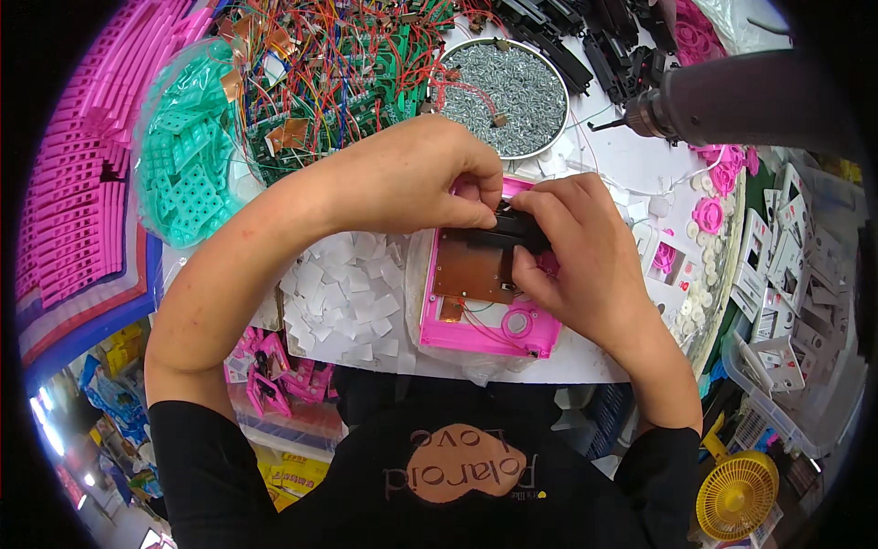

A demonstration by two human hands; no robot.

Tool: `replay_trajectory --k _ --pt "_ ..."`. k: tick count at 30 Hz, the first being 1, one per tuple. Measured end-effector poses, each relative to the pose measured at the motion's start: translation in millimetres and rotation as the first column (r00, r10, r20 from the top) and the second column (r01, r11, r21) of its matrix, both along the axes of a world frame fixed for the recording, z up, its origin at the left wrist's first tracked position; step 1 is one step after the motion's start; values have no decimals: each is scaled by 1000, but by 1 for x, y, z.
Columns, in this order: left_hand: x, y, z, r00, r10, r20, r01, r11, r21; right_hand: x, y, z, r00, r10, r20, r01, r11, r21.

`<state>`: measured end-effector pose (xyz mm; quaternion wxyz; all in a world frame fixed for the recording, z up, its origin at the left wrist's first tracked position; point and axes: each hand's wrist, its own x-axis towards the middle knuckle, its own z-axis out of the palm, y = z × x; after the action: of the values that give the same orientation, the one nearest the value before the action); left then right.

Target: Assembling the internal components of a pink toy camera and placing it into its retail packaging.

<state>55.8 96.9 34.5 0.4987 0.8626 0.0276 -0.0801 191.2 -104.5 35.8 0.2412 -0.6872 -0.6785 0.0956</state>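
Black plastic bar: here it is, [523, 231] lying crosswise over the upper part of the pink case shell [540, 340], long axis running roughly left to right, brown circuit board [471, 273] just below it.
Right hand: [590, 252] nearer of the two, on the bar's right end, thumb on the lower side, fingers on the upper, a narrow grip closed about it.
Left hand: [434, 178] coming over the top edge, thumb and fingertips bunched close at the bar's upper side; whether they pinch anything, can't tell.
Hard to see: the bar's right end goes under the right hand, the shell's upper corners are largely covered, and the dark fingertip gap gives nothing away.
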Motion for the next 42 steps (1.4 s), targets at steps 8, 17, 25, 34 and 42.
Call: replay_trajectory --k 8,17,25,34,42 --pt "0 -5 -4 983 6 181 -31 990 140 4 0 -2 997 33 -65 -31 999 43" --pt "9 -8 -3 987 -52 150 15 971 240 3 -1 0 999 31 -28 -31 1000 5" --pt "1 -17 0 989 -73 126 9 894 448 0 1 6 996 54 67 -50 997 -60" --pt "13 -14 -4 997 74 30 -79 952 294 -5 1 5 995 26 92 -22 998 -51" --pt "21 -7 -2 999 -35 38 23 961 277 -1 2 4 993 65 94 -61 997 -49"
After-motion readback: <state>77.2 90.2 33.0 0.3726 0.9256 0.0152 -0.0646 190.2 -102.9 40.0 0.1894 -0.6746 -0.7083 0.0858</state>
